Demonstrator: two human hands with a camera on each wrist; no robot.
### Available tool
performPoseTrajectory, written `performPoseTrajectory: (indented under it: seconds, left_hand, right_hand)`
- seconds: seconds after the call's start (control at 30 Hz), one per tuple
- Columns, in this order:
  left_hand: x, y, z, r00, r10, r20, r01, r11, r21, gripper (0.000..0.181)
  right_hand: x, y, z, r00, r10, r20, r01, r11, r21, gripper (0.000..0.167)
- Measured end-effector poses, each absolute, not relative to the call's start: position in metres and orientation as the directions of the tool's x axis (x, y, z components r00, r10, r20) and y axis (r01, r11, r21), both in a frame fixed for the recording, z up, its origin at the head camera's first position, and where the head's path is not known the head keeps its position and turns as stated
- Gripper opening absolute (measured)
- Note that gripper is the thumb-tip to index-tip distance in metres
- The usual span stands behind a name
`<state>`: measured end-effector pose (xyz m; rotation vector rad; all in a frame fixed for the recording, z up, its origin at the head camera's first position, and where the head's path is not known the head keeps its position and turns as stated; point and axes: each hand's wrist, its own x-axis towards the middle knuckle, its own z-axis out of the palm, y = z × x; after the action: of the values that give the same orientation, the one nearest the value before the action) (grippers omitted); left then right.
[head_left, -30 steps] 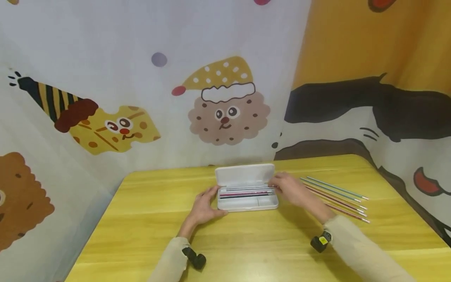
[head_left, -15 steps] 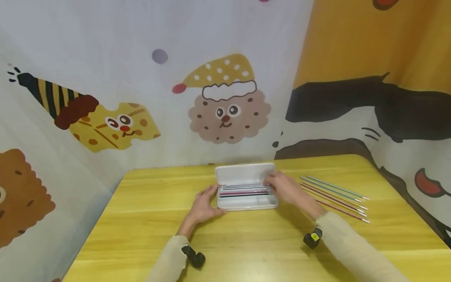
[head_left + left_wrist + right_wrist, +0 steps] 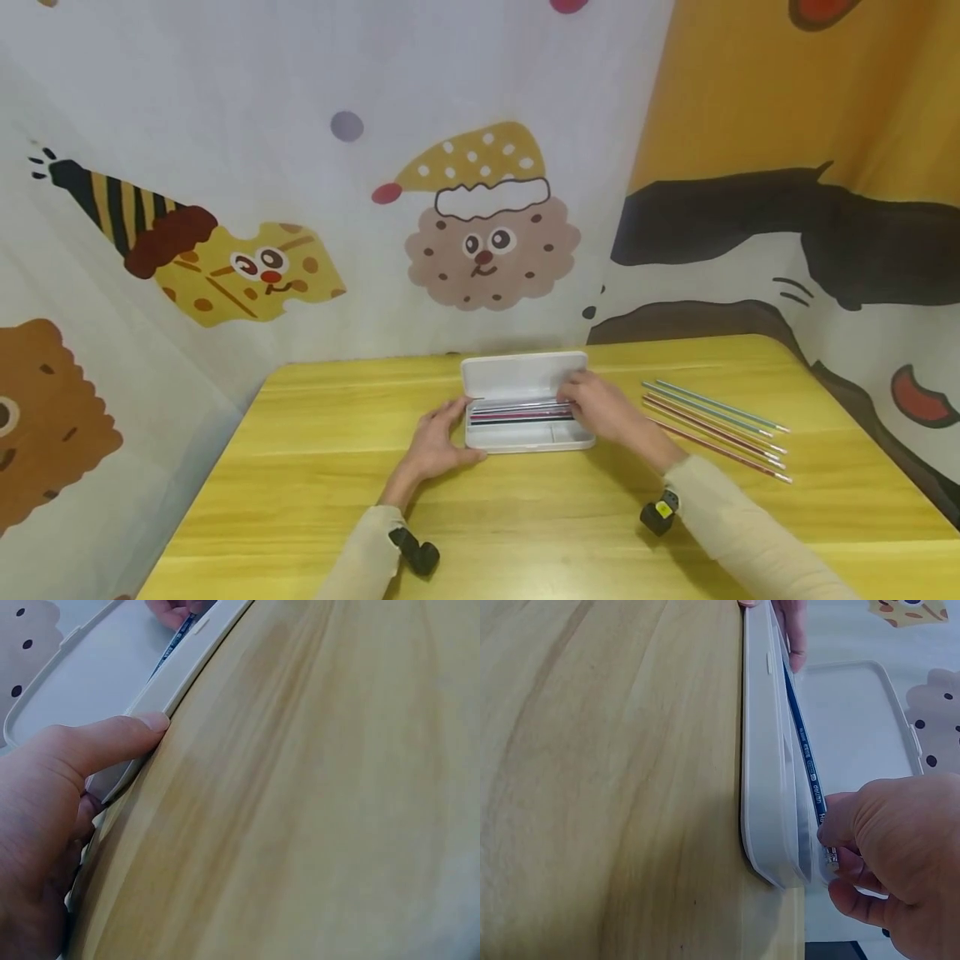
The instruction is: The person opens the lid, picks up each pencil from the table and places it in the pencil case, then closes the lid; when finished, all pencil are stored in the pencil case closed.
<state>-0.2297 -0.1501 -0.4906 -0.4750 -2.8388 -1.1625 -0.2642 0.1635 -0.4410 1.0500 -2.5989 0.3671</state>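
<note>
The dark blue pencil [image 3: 810, 761] pointed its metal-banded end at the right hand [image 3: 906, 851], its long axis running lengthwise along the open white pencil case [image 3: 510, 437] toward the left hand [image 3: 433, 444]. It stretched away from the right thumb and fingers, which pinched it near the banded end. The left thumb and fingers, spread apart, gripped the case's end between them.

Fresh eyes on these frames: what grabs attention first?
Probably the big cartoon cookie in a dotted hat, on the backdrop behind the table. Next, the open white pencil case, gripped at its left end by the left hand, while the right hand pinches a dark blue pencil at its right end.
</note>
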Motion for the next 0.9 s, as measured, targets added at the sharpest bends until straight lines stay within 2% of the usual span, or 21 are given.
performPoseTrajectory:
  seconds: [0.37, 0.9]
  left_hand:
    - [-0.227, -0.150, -0.498, -0.943, 0.285, 0.172, 0.326, 0.683, 0.653, 0.090]
    - [-0.230, -0.151, -0.494, -0.940, 0.289, 0.184, 0.337, 0.684, 0.647, 0.090]
  right_hand:
    - [-0.260, 0.158, -0.454, -0.678, -0.625, 0.387, -0.702, 0.706, -0.091, 0.018]
    - [-0.271, 0.152, -0.458, -0.671, -0.615, 0.414, -0.689, 0.723, -0.044, 0.021]
